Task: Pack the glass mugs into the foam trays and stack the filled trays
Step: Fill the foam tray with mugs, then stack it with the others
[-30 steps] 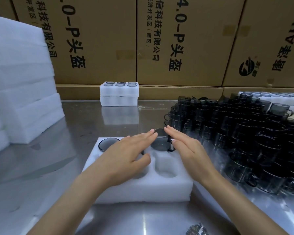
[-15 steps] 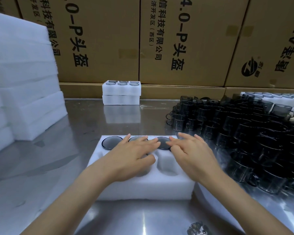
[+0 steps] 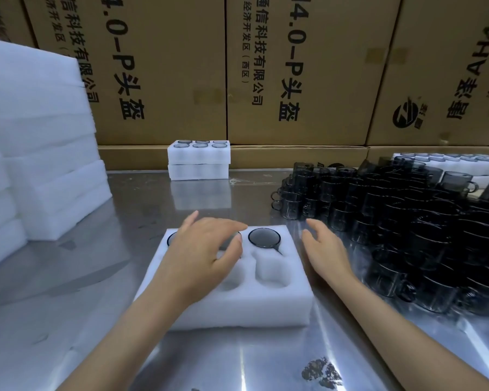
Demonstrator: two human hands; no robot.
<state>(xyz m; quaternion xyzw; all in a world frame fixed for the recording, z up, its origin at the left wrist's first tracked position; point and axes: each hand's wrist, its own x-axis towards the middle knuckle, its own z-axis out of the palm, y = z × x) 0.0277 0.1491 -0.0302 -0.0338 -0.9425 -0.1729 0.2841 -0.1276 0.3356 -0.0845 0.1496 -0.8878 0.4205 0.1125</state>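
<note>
Sitting near the front of the steel table, the white foam tray holds dark glass mugs in its far row of pockets. The far right mug shows plainly, its round rim level with the foam; the mugs further left are mostly hidden under the left hand, with only a sliver of a rim showing at the tray's far left corner. The near row has open pockets, two of them visible to the right of the left wrist.

That left hand lies over the far middle of the tray with fingers straight and loosely spread, gripping nothing; whether the fingertips press on a mug beneath cannot be told. The right hand hovers just beside the tray's right edge, palm turned inward, fingers relaxed and apart, holding nothing.

To the right of the tray, a large crowd of loose mugs stands packed together on the table, handles pointing various ways. Beyond them at the far right lies another filled tray. At the back of the table, two stacked trays sit against the wall of cardboard boxes, the upper one showing six mug rims. On the left, tall stacks of empty foam rise from the table.
</note>
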